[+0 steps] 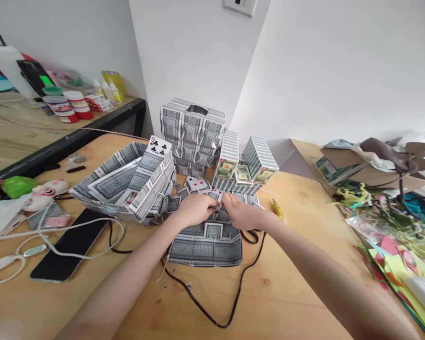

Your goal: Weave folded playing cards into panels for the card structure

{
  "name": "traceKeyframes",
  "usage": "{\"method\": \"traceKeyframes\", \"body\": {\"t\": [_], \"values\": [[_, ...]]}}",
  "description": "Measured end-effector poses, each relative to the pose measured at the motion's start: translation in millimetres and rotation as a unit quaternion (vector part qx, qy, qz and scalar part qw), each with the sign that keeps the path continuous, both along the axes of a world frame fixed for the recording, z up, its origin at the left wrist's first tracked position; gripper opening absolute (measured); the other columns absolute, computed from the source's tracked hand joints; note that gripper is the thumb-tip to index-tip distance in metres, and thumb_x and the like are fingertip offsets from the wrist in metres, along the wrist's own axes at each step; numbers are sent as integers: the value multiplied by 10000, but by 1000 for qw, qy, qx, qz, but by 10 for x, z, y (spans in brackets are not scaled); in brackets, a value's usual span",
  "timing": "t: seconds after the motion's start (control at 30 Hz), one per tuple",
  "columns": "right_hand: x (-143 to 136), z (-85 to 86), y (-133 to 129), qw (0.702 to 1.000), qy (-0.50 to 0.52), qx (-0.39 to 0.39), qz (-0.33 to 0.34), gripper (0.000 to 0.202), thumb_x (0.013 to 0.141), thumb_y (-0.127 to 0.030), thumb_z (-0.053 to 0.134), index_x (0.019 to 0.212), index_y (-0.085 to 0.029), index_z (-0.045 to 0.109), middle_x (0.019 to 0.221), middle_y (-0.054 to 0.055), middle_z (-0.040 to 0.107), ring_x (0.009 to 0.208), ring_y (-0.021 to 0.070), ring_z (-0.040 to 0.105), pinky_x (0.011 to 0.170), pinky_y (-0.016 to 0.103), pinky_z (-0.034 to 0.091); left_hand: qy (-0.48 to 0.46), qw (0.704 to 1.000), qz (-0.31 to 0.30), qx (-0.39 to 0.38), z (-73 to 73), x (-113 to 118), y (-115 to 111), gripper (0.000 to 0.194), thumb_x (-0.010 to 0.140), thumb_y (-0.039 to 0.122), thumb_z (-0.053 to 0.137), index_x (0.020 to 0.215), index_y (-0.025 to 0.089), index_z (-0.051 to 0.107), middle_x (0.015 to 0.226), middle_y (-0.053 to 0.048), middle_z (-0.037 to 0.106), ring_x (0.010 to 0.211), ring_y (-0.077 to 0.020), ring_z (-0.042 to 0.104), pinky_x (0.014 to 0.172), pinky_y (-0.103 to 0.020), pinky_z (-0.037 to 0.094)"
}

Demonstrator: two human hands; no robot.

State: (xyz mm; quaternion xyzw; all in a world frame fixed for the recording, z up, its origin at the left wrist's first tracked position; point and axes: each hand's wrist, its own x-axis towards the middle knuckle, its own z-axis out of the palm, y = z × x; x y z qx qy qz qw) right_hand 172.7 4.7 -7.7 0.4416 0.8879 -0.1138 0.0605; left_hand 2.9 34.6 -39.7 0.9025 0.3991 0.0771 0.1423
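My left hand (pixel 197 209) and my right hand (pixel 241 213) meet at the middle of the table, thumbs and fingers closed around a playing card (pixel 216 194) with red pips. Below them lies a shallow tray (pixel 205 252) made of grey-backed cards, with a small card piece inside. Loose cards (pixel 197 183) lie just behind my left hand. To the left stands a larger open card-built box (pixel 141 182), a nine of clubs (pixel 159 145) upright on its edge. A tall woven card structure (pixel 193 134) stands at the back.
Stacked card boxes (pixel 260 160) stand behind my right hand. A yellow glue tool (pixel 279 211) lies to its right. A black cord (pixel 212 321) loops in front of the tray. At the left are a phone (pixel 69 248) and white cable; paper scraps (pixel 393 264) cover the right side.
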Motion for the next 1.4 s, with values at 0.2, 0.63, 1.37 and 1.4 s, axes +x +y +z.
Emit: {"method": "traceKeyframes", "body": {"t": [0.2, 0.63, 1.37, 1.4], "values": [[52, 8, 38, 997, 53, -49, -30, 405, 577, 28, 405, 942, -138, 352, 903, 97, 503, 785, 168, 483, 670, 257, 393, 2, 1000, 29, 9, 34, 50, -46, 266, 808, 398, 438, 794, 260, 665, 750, -35, 661, 732, -203, 607, 590, -266, 397], [282, 223, -26, 992, -30, 2, -121, 196, 748, -174, 461, 781, -198, 653, 723, 27, 659, 682, 148, 575, 554, 208, 341, 2, 1000, 14, 14, 62, 65, -74, 269, 814, 386, 434, 811, 255, 669, 746, -33, 664, 729, -185, 594, 614, -250, 407], [290, 45, -53, 989, 22, 1, -145, 172, 752, -171, 471, 763, -190, 642, 724, 23, 656, 697, 142, 581, 609, 209, 377, -18, 1000, -6, -14, -8, 45, -30, 225, 801, 329, 484, 941, 287, 656, 813, -29, 681, 777, -199, 606, 626, -257, 421], [253, 81, -55, 989, -14, 4, -148, 177, 756, -178, 469, 767, -193, 645, 731, 32, 657, 709, 153, 585, 606, 216, 374, -9, 1000, -5, -9, -7, 42, -32, 220, 799, 330, 486, 923, 281, 661, 785, -36, 677, 765, -204, 607, 614, -259, 421]]}}
